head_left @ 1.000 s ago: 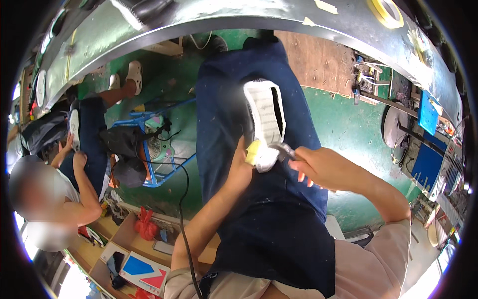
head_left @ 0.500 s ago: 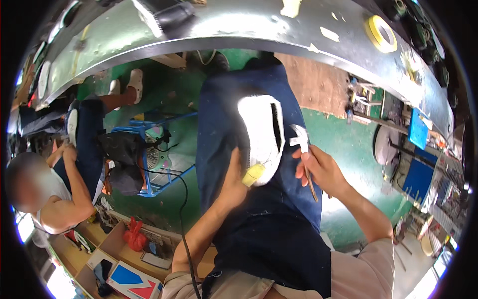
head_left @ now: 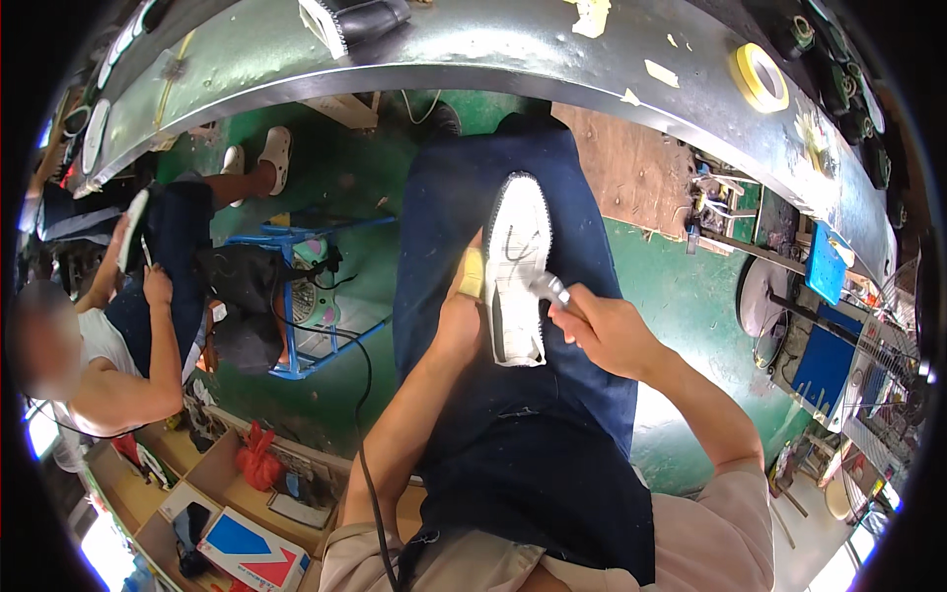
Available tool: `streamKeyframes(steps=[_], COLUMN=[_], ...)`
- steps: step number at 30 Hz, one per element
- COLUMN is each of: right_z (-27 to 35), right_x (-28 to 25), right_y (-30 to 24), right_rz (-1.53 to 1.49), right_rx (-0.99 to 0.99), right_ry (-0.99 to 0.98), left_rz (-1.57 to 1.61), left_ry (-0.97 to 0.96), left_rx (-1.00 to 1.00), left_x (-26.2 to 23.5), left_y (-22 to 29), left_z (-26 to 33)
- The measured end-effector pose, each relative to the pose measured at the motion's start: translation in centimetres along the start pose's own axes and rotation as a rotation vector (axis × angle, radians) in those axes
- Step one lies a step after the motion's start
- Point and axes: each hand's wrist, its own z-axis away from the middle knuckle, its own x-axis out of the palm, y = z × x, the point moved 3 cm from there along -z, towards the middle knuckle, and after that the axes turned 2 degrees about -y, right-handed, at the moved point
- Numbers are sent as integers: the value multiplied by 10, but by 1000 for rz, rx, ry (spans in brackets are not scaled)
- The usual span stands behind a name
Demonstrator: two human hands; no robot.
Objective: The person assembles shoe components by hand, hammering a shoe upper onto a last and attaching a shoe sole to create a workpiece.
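Note:
A white shoe (head_left: 519,232) lies lengthwise over my lap on a dark blue apron (head_left: 572,395), toe end away from me. Its underside faces up, with a pleated edge around it and dark pen lines across the middle. My left hand (head_left: 461,321) grips its left side; yellow tape (head_left: 472,273) is wrapped on one finger, and the other fingertips are hidden. In my right hand (head_left: 607,331) is a hammer (head_left: 550,288), its metal head against or very close to the shoe's right edge. The hand covers most of the handle.
Ahead runs a metal bench (head_left: 473,49) with a black shoe (head_left: 370,20) and a yellow tape roll (head_left: 760,79). A blue metal frame with a fan (head_left: 314,296) stands left, near a seated co-worker (head_left: 128,365). A black cable (head_left: 367,434) crosses my left arm.
The shoe has turned from its side to underside up and straightened. The hammer has moved left from beside the shoe to its edge. My left hand has shifted up along the shoe.

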Motion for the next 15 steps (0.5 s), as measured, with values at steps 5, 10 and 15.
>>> streamKeyframes(steps=[5, 10, 15], right_z=[7, -3, 8], right_x=[-7, 15, -19], right_y=[-14, -28, -47], right_rz=[-377, -215, 463], right_rx=[265, 41, -213], right_ry=[-420, -109, 53], left_rz=[-275, -230, -320], left_ry=[-106, -121, -144], left_rx=[158, 94, 95], left_x=[-6, -12, -4], left_y=[-3, -5, -3], left_z=[7, 2, 8])
